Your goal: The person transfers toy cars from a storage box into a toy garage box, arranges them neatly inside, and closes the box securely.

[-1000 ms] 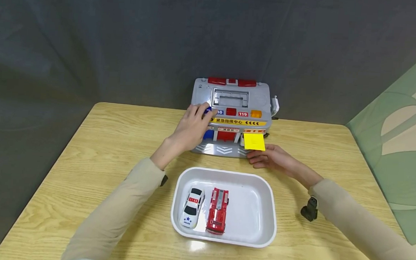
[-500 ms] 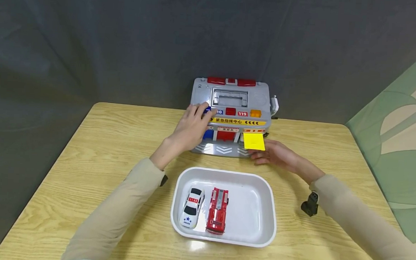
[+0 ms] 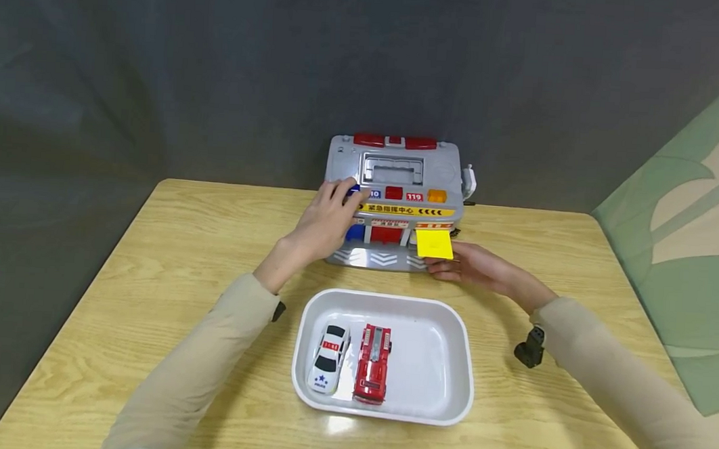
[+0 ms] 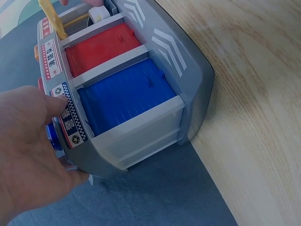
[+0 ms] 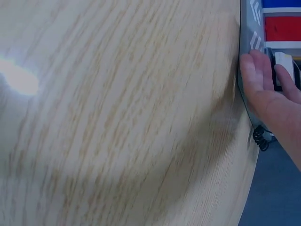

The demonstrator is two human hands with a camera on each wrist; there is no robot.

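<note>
Police car [image 3: 327, 358] and fire truck [image 3: 372, 364] side by side in white tray [image 3: 450, 365]

A staged recording spot rather than a lived-in room: a plain wooden table [image 3: 169, 255] stands against a dark grey cloth backdrop [image 3: 221, 68] hung as a wall, with a green-and-cream patterned panel [image 3: 681, 248] by the table's right edge; only toys sit on the table, a toy station [image 3: 395, 186] at the far edge and a white tray [image 3: 439, 337] near the front edge

A light wooden table [image 3: 169, 255] stands against a dark grey cloth backdrop [image 3: 221, 61], with a green-patterned surface [image 3: 693, 269] at right.
</note>
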